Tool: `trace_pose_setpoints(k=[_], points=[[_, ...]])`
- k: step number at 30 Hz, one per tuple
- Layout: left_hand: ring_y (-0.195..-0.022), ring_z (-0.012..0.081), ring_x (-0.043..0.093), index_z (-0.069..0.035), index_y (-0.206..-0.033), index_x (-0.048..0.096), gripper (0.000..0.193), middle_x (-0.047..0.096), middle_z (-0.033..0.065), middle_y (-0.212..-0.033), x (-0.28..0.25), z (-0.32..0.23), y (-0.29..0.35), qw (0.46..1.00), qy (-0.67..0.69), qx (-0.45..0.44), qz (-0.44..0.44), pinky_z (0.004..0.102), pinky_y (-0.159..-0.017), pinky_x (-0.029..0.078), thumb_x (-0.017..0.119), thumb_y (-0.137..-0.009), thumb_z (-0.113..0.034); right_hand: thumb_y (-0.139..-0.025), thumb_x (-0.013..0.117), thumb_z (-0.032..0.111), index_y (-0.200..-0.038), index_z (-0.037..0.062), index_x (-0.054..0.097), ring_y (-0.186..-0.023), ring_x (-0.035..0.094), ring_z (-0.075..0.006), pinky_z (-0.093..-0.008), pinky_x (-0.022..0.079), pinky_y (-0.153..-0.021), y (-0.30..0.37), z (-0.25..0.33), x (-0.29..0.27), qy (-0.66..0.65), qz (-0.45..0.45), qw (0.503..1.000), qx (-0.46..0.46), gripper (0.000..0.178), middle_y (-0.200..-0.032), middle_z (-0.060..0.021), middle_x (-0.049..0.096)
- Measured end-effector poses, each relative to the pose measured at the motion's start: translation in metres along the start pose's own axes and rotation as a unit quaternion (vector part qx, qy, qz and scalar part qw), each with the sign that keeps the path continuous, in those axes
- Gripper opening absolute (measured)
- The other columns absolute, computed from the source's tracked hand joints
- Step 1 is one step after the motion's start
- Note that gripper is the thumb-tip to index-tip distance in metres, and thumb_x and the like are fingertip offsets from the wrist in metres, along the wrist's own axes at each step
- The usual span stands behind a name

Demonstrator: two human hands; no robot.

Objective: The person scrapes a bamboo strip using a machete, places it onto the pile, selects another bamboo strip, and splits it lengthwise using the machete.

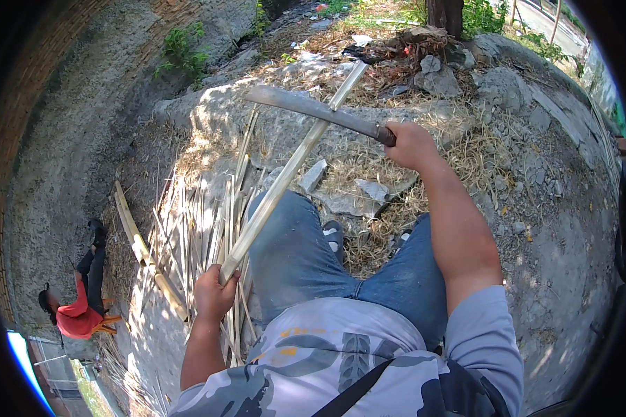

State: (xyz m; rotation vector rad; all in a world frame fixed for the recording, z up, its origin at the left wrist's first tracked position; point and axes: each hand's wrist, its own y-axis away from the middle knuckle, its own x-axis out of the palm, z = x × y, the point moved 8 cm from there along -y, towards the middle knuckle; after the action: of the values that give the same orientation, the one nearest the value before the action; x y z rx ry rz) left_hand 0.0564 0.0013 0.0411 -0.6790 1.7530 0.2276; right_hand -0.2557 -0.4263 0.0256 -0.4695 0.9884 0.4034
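My left hand (214, 295) is closed around the near end of a long, pale bamboo strip (282, 182), which slants up and away to the right past my left knee. In my right hand (410, 146) is the dark handle of a machete (306, 108). Its long, slightly curved blade points left and crosses the strip near the far end; blade and strip look to be in contact there. Both hands are in front of my body, the right one farther out than the left.
Many split bamboo strips (212, 222) lie at my left, beside a thicker bamboo pole (149, 260). Curly shavings (368, 163) and broken stones (372, 189) cover the ground ahead. A person in red (76, 316) sits on a low stool at far left, near a wall (62, 125).
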Motion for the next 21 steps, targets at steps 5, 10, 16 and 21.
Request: trace_pose_setpoints(k=[5, 10, 16, 21], points=[[-0.063, 0.0352, 0.067, 0.000, -0.088, 0.068, 0.029, 0.066, 0.0192, -0.069, 0.013, 0.016, 0.012, 0.997, 0.041, -0.060, 0.024, 0.0416, -0.060, 0.051, 0.082, -0.086, -0.025, -0.078, 0.071, 0.022, -0.092, 0.0124, 0.067, -0.085, 0.069, -0.0393, -0.0519, 0.055, -0.076, 0.009, 0.036, 0.007, 0.001, -0.005, 0.999, -0.045, 0.018, -0.084, -0.0155, 0.070], [-0.062, 0.0328, 0.066, 0.000, -0.088, 0.067, 0.028, 0.066, 0.0189, -0.069, 0.029, -0.003, 0.006, 0.994, 0.080, -0.071, 0.038, 0.0410, -0.060, 0.050, 0.080, -0.087, -0.025, -0.075, 0.072, 0.022, -0.091, 0.0152, 0.068, -0.084, 0.072, -0.0322, -0.0486, 0.055, -0.075, 0.023, 0.090, 0.020, 0.067, 0.042, 0.978, -0.194, 0.018, -0.081, -0.0092, 0.072], [-0.060, 0.0368, 0.066, -0.001, -0.084, 0.066, 0.030, 0.065, 0.0181, -0.066, 0.018, -0.008, 0.000, 0.997, 0.071, -0.042, 0.001, 0.0414, -0.058, 0.050, 0.080, -0.086, -0.028, -0.070, 0.075, 0.021, -0.093, 0.0141, 0.066, -0.073, 0.068, -0.0336, -0.0475, 0.052, -0.071, 0.035, 0.118, 0.025, 0.080, -0.003, 0.934, -0.349, 0.025, -0.073, -0.0086, 0.068], [-0.058, 0.0375, 0.064, -0.002, -0.083, 0.067, 0.030, 0.064, 0.0194, -0.066, 0.001, 0.023, 0.008, 0.998, 0.048, -0.046, 0.007, 0.0429, -0.056, 0.049, 0.081, -0.086, -0.028, -0.077, 0.072, 0.022, -0.095, 0.0150, 0.068, -0.081, 0.069, -0.0382, -0.0516, 0.054, -0.075, 0.003, 0.009, -0.005, 0.006, -0.066, 0.997, -0.030, 0.020, -0.078, -0.0140, 0.069]])
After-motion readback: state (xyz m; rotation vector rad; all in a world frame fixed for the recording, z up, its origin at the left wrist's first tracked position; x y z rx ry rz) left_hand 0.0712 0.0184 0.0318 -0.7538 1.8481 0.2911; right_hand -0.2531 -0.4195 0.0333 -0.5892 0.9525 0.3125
